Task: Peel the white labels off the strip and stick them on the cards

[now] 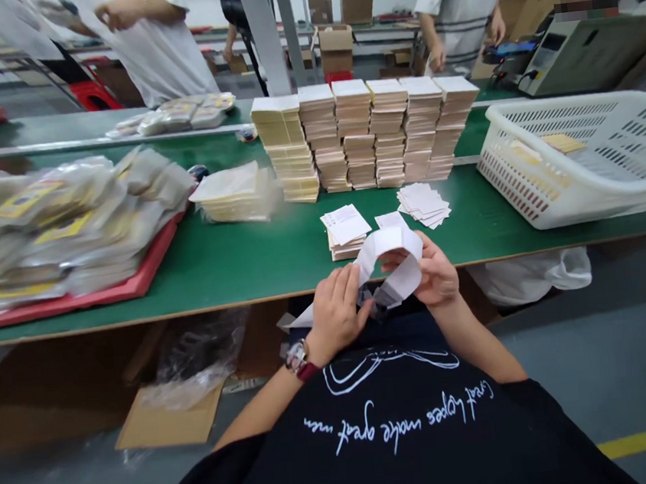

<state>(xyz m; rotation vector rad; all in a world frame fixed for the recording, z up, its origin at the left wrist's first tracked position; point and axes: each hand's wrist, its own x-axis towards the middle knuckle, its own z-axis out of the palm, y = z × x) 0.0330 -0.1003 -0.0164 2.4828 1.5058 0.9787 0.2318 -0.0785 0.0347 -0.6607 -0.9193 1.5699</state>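
A long white paper strip (384,245), creased like a folded leaflet, curves in a loop between my hands at the table's front edge. My left hand (338,306), with a watch on the wrist, is closed on its left part, and one end sticks out past the hand. My right hand (434,270) pinches the right side of the loop; some of its fingers are hidden behind the paper. Just beyond lie a small stack of folded papers (345,228), a fanned pile of white papers (424,204) and one partly covered paper (391,221).
Tall stacks of folded papers (346,128) line the green table's (233,263) middle. On the left, a red tray (146,268) holds bagged items (66,215) beside a bagged bundle (237,189). A white plastic basket (561,198) stands right. Two people (164,51) are across the table.
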